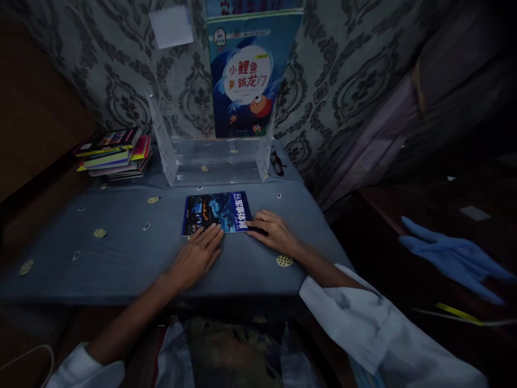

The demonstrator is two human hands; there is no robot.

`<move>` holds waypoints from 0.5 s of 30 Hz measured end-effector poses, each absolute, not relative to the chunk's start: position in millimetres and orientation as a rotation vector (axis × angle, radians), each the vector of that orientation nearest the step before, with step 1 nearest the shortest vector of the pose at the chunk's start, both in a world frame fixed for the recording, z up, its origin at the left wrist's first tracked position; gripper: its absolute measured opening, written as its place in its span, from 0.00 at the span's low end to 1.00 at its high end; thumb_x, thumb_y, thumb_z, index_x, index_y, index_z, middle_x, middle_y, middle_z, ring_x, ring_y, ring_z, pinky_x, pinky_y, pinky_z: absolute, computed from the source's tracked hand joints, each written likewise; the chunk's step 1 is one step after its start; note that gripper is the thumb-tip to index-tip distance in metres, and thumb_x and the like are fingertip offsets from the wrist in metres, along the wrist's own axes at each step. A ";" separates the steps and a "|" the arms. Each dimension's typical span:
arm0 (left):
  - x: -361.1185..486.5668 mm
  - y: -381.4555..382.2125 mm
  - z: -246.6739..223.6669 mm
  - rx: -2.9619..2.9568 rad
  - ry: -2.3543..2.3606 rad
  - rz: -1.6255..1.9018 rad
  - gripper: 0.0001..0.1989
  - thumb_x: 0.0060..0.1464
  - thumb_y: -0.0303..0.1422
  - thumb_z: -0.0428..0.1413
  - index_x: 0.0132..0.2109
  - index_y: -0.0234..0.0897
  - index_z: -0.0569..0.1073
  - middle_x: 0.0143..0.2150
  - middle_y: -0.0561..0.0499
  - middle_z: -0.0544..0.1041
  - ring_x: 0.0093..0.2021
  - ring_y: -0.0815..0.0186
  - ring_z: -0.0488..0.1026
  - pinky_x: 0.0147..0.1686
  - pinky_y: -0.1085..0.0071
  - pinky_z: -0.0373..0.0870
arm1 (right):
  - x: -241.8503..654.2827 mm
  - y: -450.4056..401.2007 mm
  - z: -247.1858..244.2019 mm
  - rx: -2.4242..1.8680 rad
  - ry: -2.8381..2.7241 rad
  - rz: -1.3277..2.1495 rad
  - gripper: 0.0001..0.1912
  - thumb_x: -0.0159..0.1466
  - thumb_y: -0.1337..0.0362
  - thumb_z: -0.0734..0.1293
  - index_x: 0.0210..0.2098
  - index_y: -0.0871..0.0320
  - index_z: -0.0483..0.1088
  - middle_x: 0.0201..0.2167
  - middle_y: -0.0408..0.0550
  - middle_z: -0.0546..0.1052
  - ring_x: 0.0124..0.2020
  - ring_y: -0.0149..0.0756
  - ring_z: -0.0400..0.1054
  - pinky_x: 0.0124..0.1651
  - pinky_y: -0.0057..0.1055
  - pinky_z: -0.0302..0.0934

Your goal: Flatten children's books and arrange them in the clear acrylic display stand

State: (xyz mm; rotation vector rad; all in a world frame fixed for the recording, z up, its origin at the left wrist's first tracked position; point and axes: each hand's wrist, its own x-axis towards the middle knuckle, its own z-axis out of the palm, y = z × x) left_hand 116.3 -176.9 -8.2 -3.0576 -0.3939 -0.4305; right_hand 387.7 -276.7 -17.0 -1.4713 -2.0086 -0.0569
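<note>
A blue booklet (216, 210) with a dark, picture-filled cover lies on the cloth-covered table, its title strip turned sideways along the right side. My left hand (197, 256) rests palm down at the booklet's near edge, fingers stretched and their tips over the cover. At the near right corner, my right hand (272, 231) is curled, with thumb and fingers closed on the booklet's edge. Behind it stands a clear acrylic book rack (214, 172), with a blue picture book (250, 116) upright at its right side and another book partly hidden behind.
A stack of books (115, 156) sits at the table's back left. Dark-framed glasses (277, 163) lie by the rack's right foot. A white card (172, 27) shows against the patterned wall. Blue gloves (456, 256) lie on a dark surface to the right.
</note>
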 end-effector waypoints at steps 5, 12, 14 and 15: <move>148.3 -186.2 -3.8 -3.111 -0.304 -0.382 0.22 0.71 0.34 0.43 0.68 0.34 0.61 0.69 0.42 0.66 0.71 0.60 0.59 0.68 0.57 0.60 | 388.3 -275.4 -19.4 -1.477 -2.010 -0.076 0.15 0.71 0.56 0.64 0.47 0.56 0.78 0.32 0.49 0.74 0.35 0.39 0.68 0.42 0.38 0.67; 162.9 -189.0 -6.2 -3.179 -0.314 -0.380 0.23 0.71 0.34 0.44 0.68 0.32 0.60 0.70 0.42 0.64 0.72 0.60 0.57 0.70 0.55 0.57 | 388.9 -274.5 -20.6 -1.489 -2.010 -0.079 0.16 0.71 0.55 0.63 0.47 0.56 0.78 0.31 0.49 0.73 0.36 0.39 0.68 0.42 0.37 0.66; 162.3 -189.0 -7.1 -3.188 -0.323 -0.389 0.23 0.71 0.34 0.44 0.68 0.32 0.60 0.70 0.42 0.64 0.72 0.60 0.57 0.70 0.55 0.57 | 388.4 -274.7 -19.5 -1.491 -1.998 -0.076 0.16 0.71 0.55 0.63 0.47 0.56 0.79 0.32 0.49 0.74 0.36 0.40 0.68 0.42 0.37 0.67; 161.9 -189.0 -7.4 -3.191 -0.329 -0.395 0.23 0.71 0.34 0.44 0.68 0.33 0.61 0.70 0.42 0.64 0.72 0.61 0.57 0.70 0.55 0.57 | 388.2 -274.9 -18.9 -1.490 -1.992 -0.078 0.16 0.71 0.55 0.63 0.47 0.56 0.79 0.33 0.50 0.74 0.37 0.40 0.69 0.42 0.37 0.67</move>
